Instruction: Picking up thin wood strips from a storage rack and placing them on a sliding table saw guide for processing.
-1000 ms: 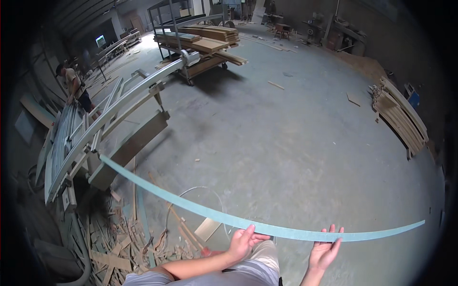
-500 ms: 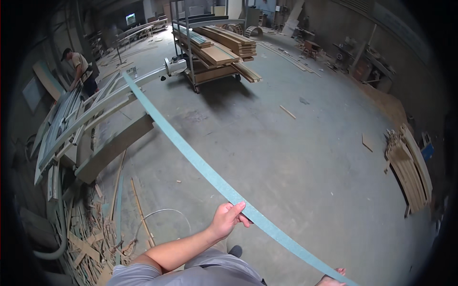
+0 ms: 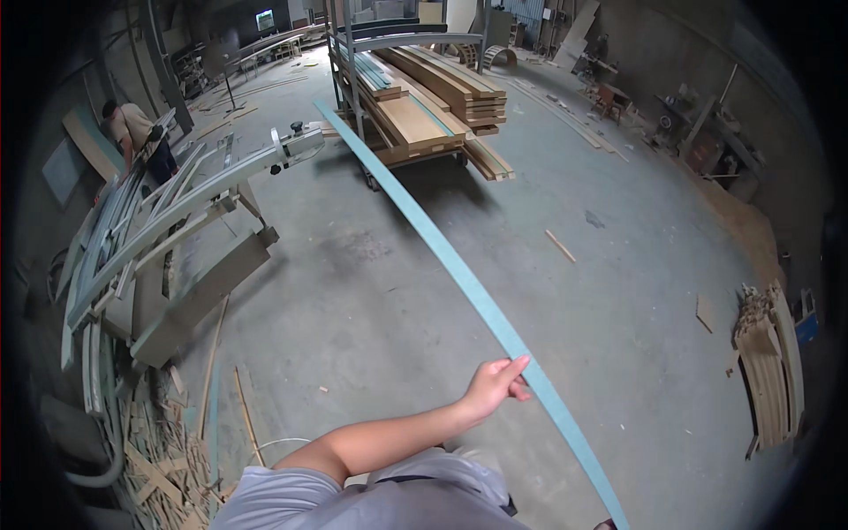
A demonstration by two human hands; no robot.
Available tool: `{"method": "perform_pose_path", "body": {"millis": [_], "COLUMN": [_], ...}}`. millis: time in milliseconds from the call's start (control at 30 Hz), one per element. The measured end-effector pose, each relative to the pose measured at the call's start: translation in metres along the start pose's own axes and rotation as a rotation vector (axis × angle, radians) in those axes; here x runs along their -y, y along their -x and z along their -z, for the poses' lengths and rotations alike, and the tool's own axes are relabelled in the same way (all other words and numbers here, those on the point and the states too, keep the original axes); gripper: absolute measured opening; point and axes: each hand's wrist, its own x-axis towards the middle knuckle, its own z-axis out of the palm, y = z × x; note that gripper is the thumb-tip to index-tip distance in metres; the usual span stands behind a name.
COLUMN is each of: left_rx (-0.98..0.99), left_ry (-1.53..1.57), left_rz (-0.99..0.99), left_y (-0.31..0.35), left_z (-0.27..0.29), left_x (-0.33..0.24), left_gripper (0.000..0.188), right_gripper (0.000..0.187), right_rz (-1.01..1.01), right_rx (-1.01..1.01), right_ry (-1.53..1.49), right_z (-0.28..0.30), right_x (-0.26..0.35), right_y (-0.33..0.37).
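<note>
A long, narrow pale-green board strip (image 3: 459, 269) runs slantwise from the lower right edge up toward the far rack. My left hand (image 3: 499, 386) is closed on it about two-thirds of the way down, thumb on top and fingers curled beneath. Only a sliver of my right hand (image 3: 606, 525) shows at the bottom edge, against the strip's near end; most of it lies outside the picture. In the view, the strip's far tip overlaps the end of the saw's pale rail and a rack post.
A wheeled rack (image 3: 353, 84) holding stacked boards (image 3: 415, 124) stands ahead. At left is a sliding panel saw (image 3: 190, 199), with a co-worker (image 3: 141, 137) bending beyond it. Offcuts (image 3: 159, 468) are heaped at lower left. Curved wooden pieces (image 3: 770, 371) stand at right.
The view has turned left and shifted. The strip's far end has swung right, from over the saw toward the rack. My left hand keeps its grip; my right hand has almost left the picture.
</note>
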Motion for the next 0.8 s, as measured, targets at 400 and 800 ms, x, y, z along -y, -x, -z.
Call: {"method": "perform_pose_path", "body": {"millis": [400, 800], "left_rx": [-0.011, -0.077], "left_ry": [-0.045, 0.046], "left_rz": [0.105, 0.091], "left_y": [-0.447, -0.805], "left_z": [0.063, 0.232], "left_x": [-0.137, -0.390], "left_gripper": [0.041, 0.037], "right_gripper": [0.033, 0.018], "right_rz": [-0.233, 0.331], "right_rx": [-0.313, 0.188], "right_ry": [-0.386, 0.379], "right_z": [-0.359, -0.773], "right_x": [-0.178, -0.318], "right_y": [-0.030, 0.121]}}
